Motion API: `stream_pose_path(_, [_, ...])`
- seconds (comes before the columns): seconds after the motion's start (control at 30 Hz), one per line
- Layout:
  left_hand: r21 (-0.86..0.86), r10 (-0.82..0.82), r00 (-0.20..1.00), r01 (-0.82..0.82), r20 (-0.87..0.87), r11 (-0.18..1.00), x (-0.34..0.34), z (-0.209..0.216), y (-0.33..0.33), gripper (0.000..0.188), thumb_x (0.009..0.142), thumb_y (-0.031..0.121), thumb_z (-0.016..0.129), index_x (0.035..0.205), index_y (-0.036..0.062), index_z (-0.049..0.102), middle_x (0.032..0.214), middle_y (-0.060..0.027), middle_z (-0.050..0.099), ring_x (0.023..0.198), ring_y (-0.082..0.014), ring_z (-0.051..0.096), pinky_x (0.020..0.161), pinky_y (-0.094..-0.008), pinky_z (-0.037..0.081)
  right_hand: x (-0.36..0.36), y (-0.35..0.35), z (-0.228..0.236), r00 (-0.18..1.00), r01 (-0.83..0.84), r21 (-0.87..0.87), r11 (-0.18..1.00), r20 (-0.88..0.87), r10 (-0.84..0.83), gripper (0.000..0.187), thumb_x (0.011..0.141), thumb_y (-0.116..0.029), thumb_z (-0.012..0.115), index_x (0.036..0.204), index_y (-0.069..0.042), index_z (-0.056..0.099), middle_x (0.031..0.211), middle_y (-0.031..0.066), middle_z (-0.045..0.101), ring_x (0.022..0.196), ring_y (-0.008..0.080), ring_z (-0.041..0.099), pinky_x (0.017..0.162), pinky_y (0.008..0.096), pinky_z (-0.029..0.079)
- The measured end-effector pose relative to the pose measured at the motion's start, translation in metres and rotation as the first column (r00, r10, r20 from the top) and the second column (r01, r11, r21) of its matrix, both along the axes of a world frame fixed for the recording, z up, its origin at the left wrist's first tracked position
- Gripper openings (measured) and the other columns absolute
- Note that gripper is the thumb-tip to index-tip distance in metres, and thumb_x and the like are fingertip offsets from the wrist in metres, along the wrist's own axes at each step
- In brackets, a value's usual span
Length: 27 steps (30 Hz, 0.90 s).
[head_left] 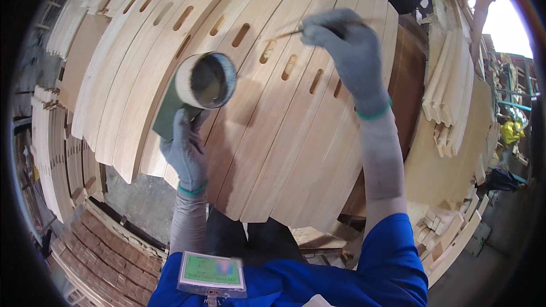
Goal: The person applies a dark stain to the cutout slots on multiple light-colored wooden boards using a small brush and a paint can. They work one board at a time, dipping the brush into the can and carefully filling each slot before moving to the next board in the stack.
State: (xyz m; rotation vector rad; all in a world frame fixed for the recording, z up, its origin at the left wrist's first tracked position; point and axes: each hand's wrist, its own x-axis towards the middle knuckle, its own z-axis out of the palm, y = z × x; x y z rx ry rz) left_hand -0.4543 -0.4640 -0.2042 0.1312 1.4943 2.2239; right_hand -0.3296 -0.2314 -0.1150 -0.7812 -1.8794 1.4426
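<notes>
My left hand (188, 150), in a grey glove, is closed under a round white cup (185, 82) tilted toward me. Dark, murky liquid (209, 82) shows inside its stained rim. A flat dark green piece (169, 112) sticks out beside the cup against the same hand; how it is held is partly hidden. My right hand (341, 40), also gloved, pinches a thin stick-like tool (289, 34), blurred by motion. Its tip is near an oblong slot (268, 52) in a row of pale wooden boards (256, 131). A neighbouring slot (289, 67) has light material inside.
More slotted boards (114, 79) lie side by side to the left. Stacked wooden pieces (449, 79) stand at right, near another person's arm (482, 14). Small brown blocks (108, 256) are piled at lower left. Wood offcuts (443, 227) lie at lower right.
</notes>
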Motion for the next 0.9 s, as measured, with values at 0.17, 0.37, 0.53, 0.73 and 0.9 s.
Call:
stream_pose_path(0.17, [0.264,-0.058,0.995,0.036,0.077,0.964,0.023,0.017,0.018,0.019,0.088,0.001,0.052,0.104,-0.0076,0.056,0.103,-0.0119,0.061,0.092,-0.0199,0.062,0.084,-0.0343,0.054,0.026,-0.066,0.0,0.988,-0.086,0.14,0.986,-0.116,0.103,0.009,0.079,0.007,0.062,0.086,0.002,0.058,0.082,0.0095,0.064,0.077,0.0117,0.061,0.07,0.0236,0.05])
stream_pose_path(0.37, [0.26,-0.084,0.995,0.068,0.05,0.963,0.032,0.016,0.018,0.02,0.088,0.002,0.049,0.107,-0.0039,0.054,0.105,-0.0136,0.06,0.094,-0.0197,0.062,0.086,-0.036,0.053,0.044,-0.087,0.005,0.967,0.069,0.006,0.998,-0.246,-0.065,0.01,0.079,0.006,0.063,0.084,0.0,0.057,0.087,0.0103,0.065,0.075,0.0103,0.059,0.066,0.0239,0.049])
stream_pose_path(0.53, [0.291,-0.057,0.995,0.03,0.083,0.956,0.037,0.018,0.019,0.019,0.088,0.003,0.05,0.106,-0.0038,0.053,0.103,-0.0131,0.06,0.092,-0.0191,0.062,0.085,-0.0335,0.053,0.058,-0.094,0.005,0.982,0.08,0.07,0.994,-0.178,-0.067,0.012,0.078,0.007,0.063,0.085,0.0,0.056,0.087,0.0123,0.065,0.078,0.0125,0.061,0.068,0.0245,0.051])
stream_pose_path(0.73, [0.306,-0.046,0.988,-0.002,0.149,0.952,0.04,0.026,0.023,0.02,0.09,0.004,0.047,0.109,-0.0021,0.052,0.105,-0.0128,0.06,0.093,-0.0189,0.062,0.085,-0.0328,0.053,0.057,-0.116,-0.005,0.982,0.091,0.175,0.98,-0.181,-0.059,0.015,0.076,0.01,0.063,0.085,0.001,0.055,0.093,0.0152,0.064,0.083,0.0221,0.064,0.07,0.0301,0.053])
stream_pose_path(0.9, [0.404,-0.069,0.995,0.035,0.07,0.914,0.035,0.021,0.024,0.021,0.091,0.004,0.046,0.111,-0.0019,0.052,0.107,-0.0117,0.06,0.097,-0.0178,0.061,0.087,-0.0318,0.051,0.072,-0.143,0.011,0.977,-0.139,0.432,0.891,-0.089,0.195,0.019,0.075,0.013,0.061,0.089,0.001,0.057,0.095,0.018,0.063,0.087,0.0289,0.064,0.078,0.0379,0.053])
